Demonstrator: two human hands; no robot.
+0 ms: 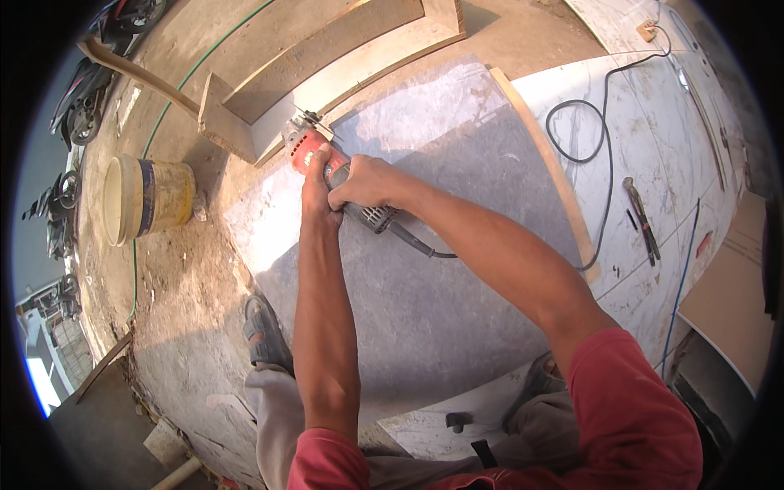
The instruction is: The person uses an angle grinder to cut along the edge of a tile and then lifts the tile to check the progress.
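Observation:
My left hand (316,180) and my right hand (364,181) are both closed around a red and dark grey corded angle grinder (307,149). My left hand wraps the body just behind the red head, and my right hand grips farther back, beside the vents. The metal working end points away from me, at the far edge of a large grey board (441,269), close to a wooden frame (367,47). Exactly what the working end touches is too small to tell. From its rear, the power cord (416,243) runs right across the board.
A stained bucket (155,201) lies tipped over on dirt at left, near a green hose (193,72). Pliers-like hand tool (641,214) and a looped cable (603,131) lie on white tiles at right. A wood strip (539,155) borders the board. My sandalled foot (265,331) rests at its left edge.

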